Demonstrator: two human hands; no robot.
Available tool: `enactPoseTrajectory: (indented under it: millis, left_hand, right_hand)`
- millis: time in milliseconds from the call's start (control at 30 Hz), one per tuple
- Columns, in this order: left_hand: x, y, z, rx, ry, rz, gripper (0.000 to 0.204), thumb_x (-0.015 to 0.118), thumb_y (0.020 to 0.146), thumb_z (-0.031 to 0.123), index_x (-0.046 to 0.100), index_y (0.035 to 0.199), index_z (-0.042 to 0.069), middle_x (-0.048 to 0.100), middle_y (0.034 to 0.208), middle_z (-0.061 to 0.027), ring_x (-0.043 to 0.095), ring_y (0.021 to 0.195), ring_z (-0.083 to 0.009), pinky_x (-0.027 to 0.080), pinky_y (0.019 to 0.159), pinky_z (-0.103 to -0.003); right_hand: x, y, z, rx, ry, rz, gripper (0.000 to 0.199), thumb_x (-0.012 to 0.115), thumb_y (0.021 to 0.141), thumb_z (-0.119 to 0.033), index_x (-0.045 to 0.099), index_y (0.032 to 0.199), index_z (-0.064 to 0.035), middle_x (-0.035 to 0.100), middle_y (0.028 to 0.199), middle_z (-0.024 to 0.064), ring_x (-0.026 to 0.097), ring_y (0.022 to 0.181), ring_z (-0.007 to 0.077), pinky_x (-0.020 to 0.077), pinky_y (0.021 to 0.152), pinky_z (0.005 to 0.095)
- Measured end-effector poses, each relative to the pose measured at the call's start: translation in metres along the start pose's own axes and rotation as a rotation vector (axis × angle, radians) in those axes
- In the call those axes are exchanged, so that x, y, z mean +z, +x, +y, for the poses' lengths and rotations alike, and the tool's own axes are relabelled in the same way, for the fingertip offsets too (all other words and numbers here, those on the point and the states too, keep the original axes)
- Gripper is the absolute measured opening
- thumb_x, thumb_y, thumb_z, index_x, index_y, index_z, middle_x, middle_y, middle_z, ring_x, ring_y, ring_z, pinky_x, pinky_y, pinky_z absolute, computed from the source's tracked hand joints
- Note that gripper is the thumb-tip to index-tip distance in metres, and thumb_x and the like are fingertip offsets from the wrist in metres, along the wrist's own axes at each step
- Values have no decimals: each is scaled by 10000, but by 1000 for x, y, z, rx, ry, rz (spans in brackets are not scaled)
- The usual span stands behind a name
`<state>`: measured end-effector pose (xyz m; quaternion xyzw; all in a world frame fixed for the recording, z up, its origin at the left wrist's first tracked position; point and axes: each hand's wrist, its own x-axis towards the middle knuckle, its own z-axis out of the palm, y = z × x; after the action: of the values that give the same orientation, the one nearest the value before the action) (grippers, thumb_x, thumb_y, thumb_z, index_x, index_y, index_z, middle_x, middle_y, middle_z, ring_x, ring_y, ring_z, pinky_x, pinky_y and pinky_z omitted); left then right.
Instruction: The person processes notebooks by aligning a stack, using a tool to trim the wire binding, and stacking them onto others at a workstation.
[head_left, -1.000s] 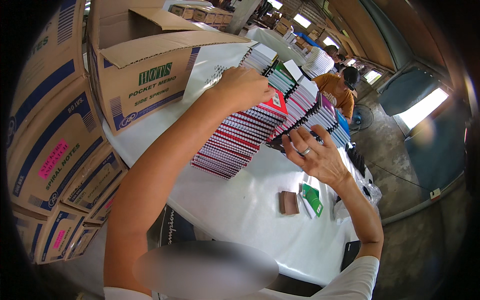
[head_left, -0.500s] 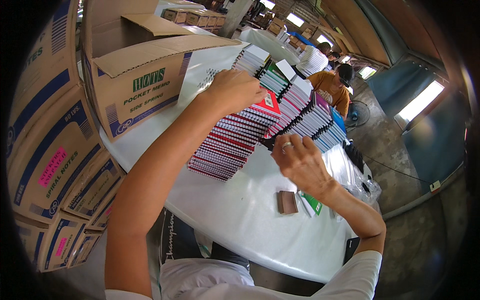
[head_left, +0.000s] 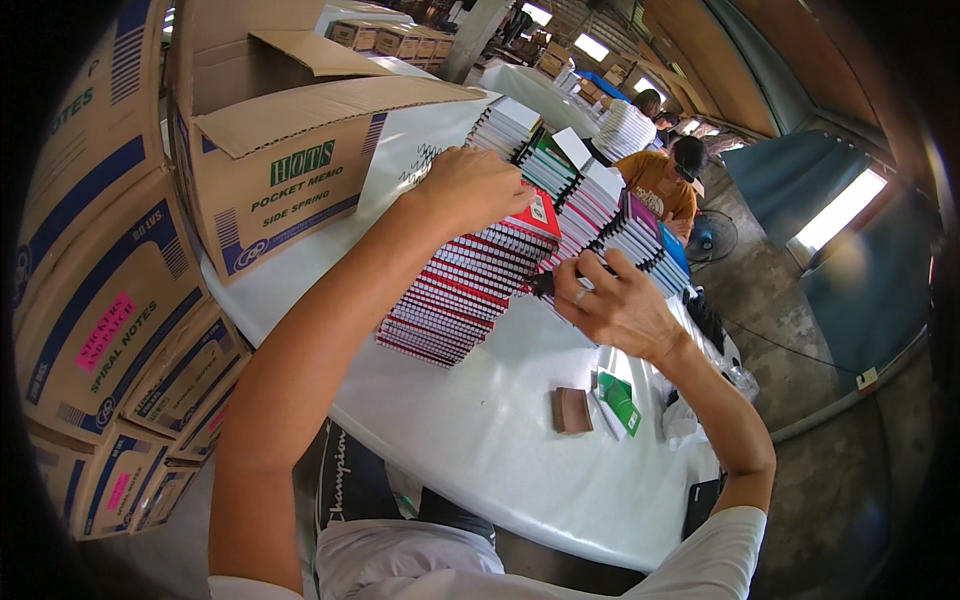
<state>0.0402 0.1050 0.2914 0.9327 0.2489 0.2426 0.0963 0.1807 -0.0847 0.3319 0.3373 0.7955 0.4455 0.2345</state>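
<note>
Tall stack of red-covered, wire-spiral paper notebooks (head_left: 455, 290): 12 o'clock on white-covered bench (head_left: 450, 450) | left hand (head_left: 475, 185): bent over its top, grip hidden | right hand (head_left: 615, 305): half-curled at its 3 o'clock, cannot tell if holding | advisable: press lightly, keep spirals aligned

You were in a packing workshop, by the look of it: printed cartons (head_left: 110, 310) stood stacked at your left, an open carton (head_left: 290, 190) sat by your counter (head_left: 440, 440), spiral notebooks (head_left: 465, 290) were piled in bulk, more cartons (head_left: 400, 42) sat far back. Co-workers (head_left: 650, 178) were beyond the notebooks. Floor (head_left: 765, 285) was bare grey; fan (head_left: 712, 238) stood near them.
</note>
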Motion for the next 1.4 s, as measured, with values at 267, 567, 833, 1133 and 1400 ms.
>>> enactPoseTrajectory:
  millis: [267, 567, 833, 1133, 1400]
  left_hand:
    - [-3, -1, 1, -6, -17, -39, 524, 443, 922, 571, 638, 1155, 144, 641, 1017, -244, 595, 977, -469, 463, 866, -530]
    - [6, -2, 0, 48, -2, 201, 472, 496, 911, 436, 713, 813, 28, 681, 812, -213, 670, 804, -380, 532, 752, -463]
    - [5, -2, 0, 59, 13, 209, 470, 496, 914, 434, 713, 815, 30, 679, 793, -208, 671, 795, -380, 532, 740, -464]
    - [5, -4, 0, 58, 23, 236, 472, 493, 917, 433, 712, 817, 28, 678, 796, -209, 669, 790, -381, 531, 740, -464]
    - [7, -3, 1, 71, 9, 243, 483, 506, 912, 458, 711, 822, 30, 679, 794, -204, 669, 799, -382, 528, 752, -473]
  right_hand:
    - [-10, -5, 11, 73, 21, 76, 316, 647, 715, -125, 613, 1023, -65, 563, 1060, 46, 536, 1060, 187, 440, 925, 346]
    - [13, -13, 28, -121, -186, 107, 369, 667, 745, -141, 546, 1093, -169, 505, 1117, -8, 472, 1137, 136, 411, 969, 330]
    - [14, -13, 30, -157, -197, 131, 365, 653, 728, -140, 529, 1070, -169, 479, 1118, -4, 468, 1119, 140, 408, 944, 320]
    - [-13, 4, -17, 146, 10, -194, 213, 628, 756, -202, 658, 895, -42, 609, 917, 38, 570, 882, 183, 443, 734, 282]
    - [-8, -8, 19, 61, -125, 157, 323, 655, 775, -164, 574, 1088, -163, 506, 1125, -1, 490, 1112, 135, 423, 950, 333]
